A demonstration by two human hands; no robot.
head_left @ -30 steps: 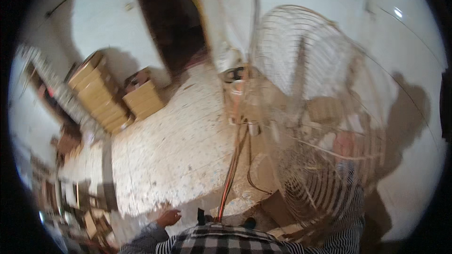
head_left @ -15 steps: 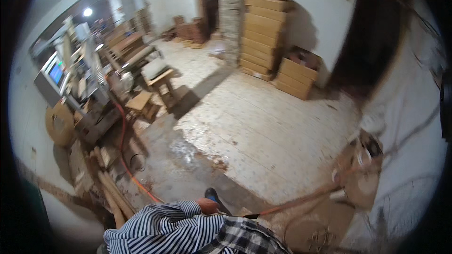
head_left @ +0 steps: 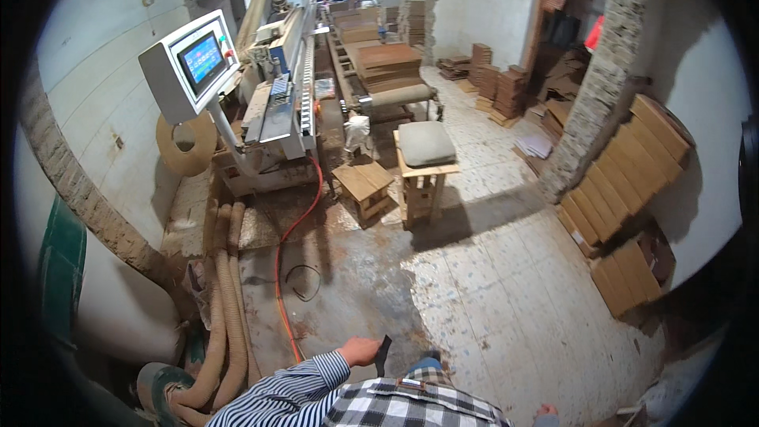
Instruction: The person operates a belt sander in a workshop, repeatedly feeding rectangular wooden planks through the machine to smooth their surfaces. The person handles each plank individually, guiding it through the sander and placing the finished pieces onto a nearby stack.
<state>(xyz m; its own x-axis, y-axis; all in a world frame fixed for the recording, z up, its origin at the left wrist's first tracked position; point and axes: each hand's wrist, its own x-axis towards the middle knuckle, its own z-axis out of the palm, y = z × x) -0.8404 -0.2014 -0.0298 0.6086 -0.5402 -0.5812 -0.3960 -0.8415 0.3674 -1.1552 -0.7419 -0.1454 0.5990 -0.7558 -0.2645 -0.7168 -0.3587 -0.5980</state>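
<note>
Below the middle of the view, my left hand (head_left: 360,350) comes out of a striped sleeve (head_left: 288,391). Its fingers are closed round a flat black strip-like piece (head_left: 383,357), whose exact kind I cannot make out. That hand hangs above the grey floor, just in front of a black-and-white checked apron (head_left: 411,407). Only a small part of my right hand (head_left: 545,410) shows at the lower edge, right of the apron. Its fingers are too cut off to read, and whether it holds anything is hidden.
Ahead stands a long machine with a screen panel (head_left: 202,59). A red hose (head_left: 278,269) crosses the floor beside ribbed ducts (head_left: 229,300). A cushioned stool (head_left: 427,144) and a low wooden stool (head_left: 364,182) stand mid-room. Cardboard boxes (head_left: 624,182) line the right wall.
My view has swung left, bringing the machine and its panel nearer the middle. My left hand now shows more fully, with the black piece in it. Part of my right hand has appeared.
</note>
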